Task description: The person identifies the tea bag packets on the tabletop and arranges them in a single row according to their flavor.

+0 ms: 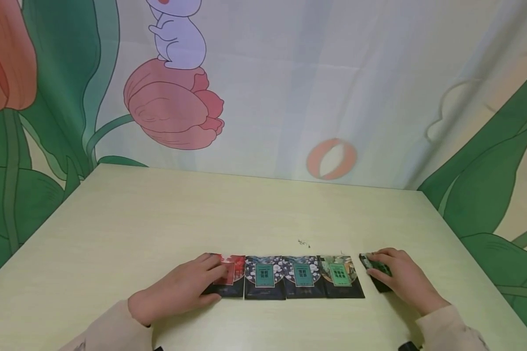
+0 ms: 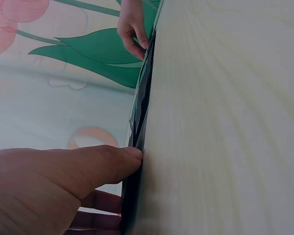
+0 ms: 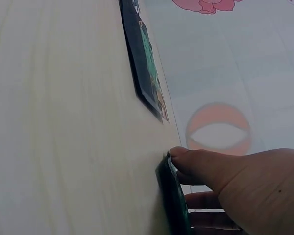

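pale wooden table [image 1: 158, 219], cartoon wall cloth [image 1: 290, 87] behind with pink tulips, green leaves, white rabbit, soft even light

We see four packets in a row on the table [image 1: 114, 219], edges touching, near the front edge. Left hand [image 1: 180, 287] rests on the leftmost packet [image 1: 230, 275]. Fifth packet [image 1: 375, 270] lies just right of the rightmost row packet [image 1: 340, 278], apart, under the right hand [image 1: 404, 278]. Curtain [image 1: 290, 73] behind the table.
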Tool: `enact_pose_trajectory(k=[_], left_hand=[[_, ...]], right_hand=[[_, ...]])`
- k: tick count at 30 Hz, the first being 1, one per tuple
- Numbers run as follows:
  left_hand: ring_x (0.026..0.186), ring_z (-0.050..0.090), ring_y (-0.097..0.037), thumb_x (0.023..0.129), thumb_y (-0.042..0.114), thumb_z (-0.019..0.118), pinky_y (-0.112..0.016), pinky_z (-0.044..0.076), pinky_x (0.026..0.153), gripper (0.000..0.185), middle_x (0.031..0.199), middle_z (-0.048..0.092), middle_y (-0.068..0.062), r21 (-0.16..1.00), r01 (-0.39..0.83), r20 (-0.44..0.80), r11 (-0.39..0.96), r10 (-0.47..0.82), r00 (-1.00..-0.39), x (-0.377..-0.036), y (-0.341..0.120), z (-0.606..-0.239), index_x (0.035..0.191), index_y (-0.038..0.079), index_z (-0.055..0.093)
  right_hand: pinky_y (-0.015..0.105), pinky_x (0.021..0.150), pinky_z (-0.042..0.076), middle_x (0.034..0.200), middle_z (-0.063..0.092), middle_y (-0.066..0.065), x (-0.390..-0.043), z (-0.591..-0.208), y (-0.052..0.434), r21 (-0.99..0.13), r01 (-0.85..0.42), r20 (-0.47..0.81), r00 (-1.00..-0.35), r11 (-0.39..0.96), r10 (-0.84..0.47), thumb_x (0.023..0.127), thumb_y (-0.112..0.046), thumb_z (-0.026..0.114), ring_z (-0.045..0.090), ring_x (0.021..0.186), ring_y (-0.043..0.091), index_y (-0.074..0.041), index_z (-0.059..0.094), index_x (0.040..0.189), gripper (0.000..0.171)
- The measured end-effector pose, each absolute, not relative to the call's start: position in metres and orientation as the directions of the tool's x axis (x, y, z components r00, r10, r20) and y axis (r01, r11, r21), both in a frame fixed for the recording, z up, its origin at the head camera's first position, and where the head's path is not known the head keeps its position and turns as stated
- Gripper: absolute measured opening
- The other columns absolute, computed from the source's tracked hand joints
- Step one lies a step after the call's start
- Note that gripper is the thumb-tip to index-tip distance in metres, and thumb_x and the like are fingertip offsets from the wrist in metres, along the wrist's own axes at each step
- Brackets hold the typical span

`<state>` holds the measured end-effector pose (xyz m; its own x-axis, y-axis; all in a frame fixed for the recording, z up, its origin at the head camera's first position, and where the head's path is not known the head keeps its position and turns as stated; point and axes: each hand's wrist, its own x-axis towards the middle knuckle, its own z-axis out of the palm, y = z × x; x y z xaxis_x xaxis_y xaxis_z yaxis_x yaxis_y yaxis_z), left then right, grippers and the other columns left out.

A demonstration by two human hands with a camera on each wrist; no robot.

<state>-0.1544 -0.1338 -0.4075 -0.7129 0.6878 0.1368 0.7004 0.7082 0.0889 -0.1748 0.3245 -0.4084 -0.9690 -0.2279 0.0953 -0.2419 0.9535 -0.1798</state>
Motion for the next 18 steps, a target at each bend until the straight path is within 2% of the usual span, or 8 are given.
enact_pose_trajectory(k=[8, 18], left_hand=[[0.103, 0.053, -0.015, 0.082, 0.038, 0.074, -0.034, 0.053, 0.086, 0.047, 0.113, 0.059, -0.001, 0.1, 0.687, 0.117, 0.719, 0.677, -0.726, -0.1548, -0.1331, -0.4075, 0.119, 0.014, 0.059], [0.101, 0.052, -0.015, 0.082, 0.036, 0.075, -0.032, 0.053, 0.084, 0.044, 0.111, 0.057, -0.001, 0.088, 0.709, 0.145, 0.699, 0.695, -0.704, -0.1541, -0.1342, -0.4072, 0.116, 0.014, 0.059]], right_hand=[[0.057, 0.091, 0.046, 0.117, 0.061, 0.019, -0.1745, -0.4053, 0.3242, -0.154, -0.264, 0.092, -0.963, 0.952, -0.252, 0.085, -0.028, 0.07, 0.054, 0.109, 0.041, -0.004, 0.067, 0.119, 0.042], [0.055, 0.09, 0.047, 0.117, 0.06, 0.02, -0.1709, -0.4051, 0.3195, -0.157, -0.247, 0.063, -0.969, 0.956, -0.24, 0.085, -0.027, 0.071, 0.054, 0.109, 0.04, -0.005, 0.066, 0.121, 0.042]])
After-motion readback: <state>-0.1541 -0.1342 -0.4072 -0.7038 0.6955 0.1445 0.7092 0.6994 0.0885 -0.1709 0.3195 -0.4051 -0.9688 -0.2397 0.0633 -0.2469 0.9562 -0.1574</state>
